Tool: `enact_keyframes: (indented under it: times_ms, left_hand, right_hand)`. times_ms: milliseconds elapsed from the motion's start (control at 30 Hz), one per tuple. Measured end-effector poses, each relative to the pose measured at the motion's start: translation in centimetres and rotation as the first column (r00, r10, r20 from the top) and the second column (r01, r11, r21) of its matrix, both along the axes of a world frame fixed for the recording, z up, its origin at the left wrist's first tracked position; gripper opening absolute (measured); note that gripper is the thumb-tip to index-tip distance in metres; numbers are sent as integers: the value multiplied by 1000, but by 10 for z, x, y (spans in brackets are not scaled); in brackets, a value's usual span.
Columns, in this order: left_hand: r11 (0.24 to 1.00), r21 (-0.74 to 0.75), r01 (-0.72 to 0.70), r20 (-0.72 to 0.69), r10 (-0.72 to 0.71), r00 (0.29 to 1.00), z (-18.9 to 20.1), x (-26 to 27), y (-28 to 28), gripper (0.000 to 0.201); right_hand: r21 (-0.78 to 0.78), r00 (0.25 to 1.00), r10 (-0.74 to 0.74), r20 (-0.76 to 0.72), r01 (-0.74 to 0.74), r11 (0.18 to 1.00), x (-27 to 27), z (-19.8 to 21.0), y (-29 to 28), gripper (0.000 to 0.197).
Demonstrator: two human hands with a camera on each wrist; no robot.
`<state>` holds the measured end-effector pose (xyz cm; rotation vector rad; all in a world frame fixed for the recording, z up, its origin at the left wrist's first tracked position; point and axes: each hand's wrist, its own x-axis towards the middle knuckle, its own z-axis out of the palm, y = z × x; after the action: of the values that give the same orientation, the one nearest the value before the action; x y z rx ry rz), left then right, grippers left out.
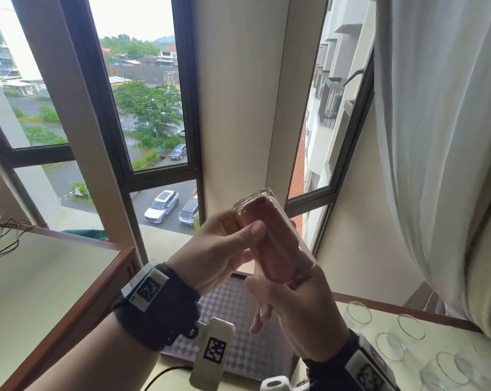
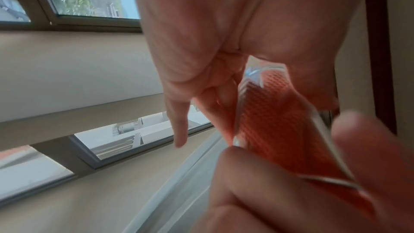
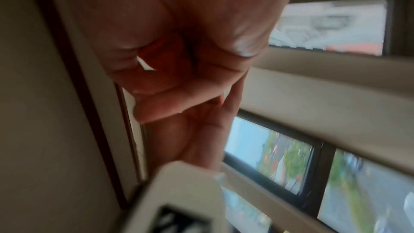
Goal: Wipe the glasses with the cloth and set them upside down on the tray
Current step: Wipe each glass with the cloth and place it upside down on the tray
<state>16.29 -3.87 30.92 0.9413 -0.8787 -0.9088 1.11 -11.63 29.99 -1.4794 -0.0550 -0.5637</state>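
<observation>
1. Left hand (image 1: 219, 249) is wrapped around a clear glass (image 1: 269, 235), thumb across the front and fingers curled behind it, held up in the air in front of the window (image 1: 142, 108).
2. The glass is tilted, base pointing up and away, mouth down toward the right hand (image 1: 298, 314).
3. An orange-pink cloth (image 1: 272, 244) is stuffed inside the glass (the waffle weave shows really clearly in the left wrist view).
4. Right hand sits at the mouth of the glass; its thumb and a couple of fingers stay loosely out, but whether the others pinch the cloth I can't tell.
5. The checkered tray (image 1: 238, 320) lies on the table right below both hands.
6. More glasses (image 1: 391, 345) stand upright on the table, right of the tray.
</observation>
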Motion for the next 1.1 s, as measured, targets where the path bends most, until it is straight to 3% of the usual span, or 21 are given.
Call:
enact_keyframes:
  times_ms: [67,100,167,200,233,267,300,333,367,400,433,500,600,667,767,833,933,1033,1100]
  left_hand:
    - [987,73,-141,24,139,990,-4,-6,-3,86]
    - [968,119,-222,57,217,975,-5,-9,-5,75]
    - [913,206,-353,132,331,934,-7,-15,-8,55]
    - [887,237,-396,173,362,916,-8,-17,-10,52]
    - [866,256,-428,217,381,899,-8,-19,-11,52]
    - [859,272,-434,247,374,894,-10,-21,-12,53]
    - [869,288,-402,245,338,908,-11,-22,-13,52]
    - [891,298,-342,212,288,934,-15,-20,-13,50]
    - [915,297,-272,152,236,960,-18,-19,-11,47]
    - [939,279,-202,73,190,979,-22,-18,-8,49]
    - [959,244,-142,-8,149,989,-27,-16,-5,61]
    - [988,143,-51,-92,65,994,-39,-15,2,93]
    - [995,69,-78,-87,84,993,-56,-16,6,98]
    - [983,73,-168,-78,173,982,-62,-9,8,90]
    - [944,125,-306,-52,315,948,-68,12,17,91]
    - [890,186,-417,33,418,908,-72,30,25,84]
    - [808,280,-518,204,478,855,-89,58,30,53]
    - [747,336,-573,272,506,819,-129,89,28,59]
    - [692,381,-614,400,475,784,-159,108,24,58]
  right_hand:
    - [-117,983,-148,-110,135,984,0,-12,-5,42]
    - [-312,947,-295,-128,244,918,0,-19,-9,34]
    - [-739,866,-500,6,341,581,1,-34,-21,15]
    - [-849,839,-541,54,323,417,3,-41,-23,19]
    - [-893,825,-562,56,293,342,4,-46,-24,27]
    - [-895,817,-575,44,287,341,3,-50,-24,37]
    - [-868,823,-568,15,292,400,1,-49,-22,42]
    - [-796,841,-540,-37,301,524,-2,-46,-19,41]
    - [-648,882,-458,-108,287,706,-6,-44,-16,37]
    - [-426,935,-306,-182,205,881,-10,-41,-13,37]
    - [-167,969,-118,-216,83,983,-15,-37,-9,43]
    - [228,980,148,-135,-115,967,-21,-33,-8,56]
    - [431,974,220,-54,-176,885,-23,-41,-10,48]
    - [471,980,152,-128,-75,879,-22,-49,-17,32]
    - [431,964,53,-259,66,900,-23,-64,-31,34]
    - [323,936,-74,-344,192,927,-25,-71,-39,30]
    - [142,874,-263,-408,345,928,-25,-80,-42,23]
    - [-12,822,-385,-420,419,908,-21,-96,-40,24]
    - [-217,820,-467,-332,415,884,-16,-108,-39,27]
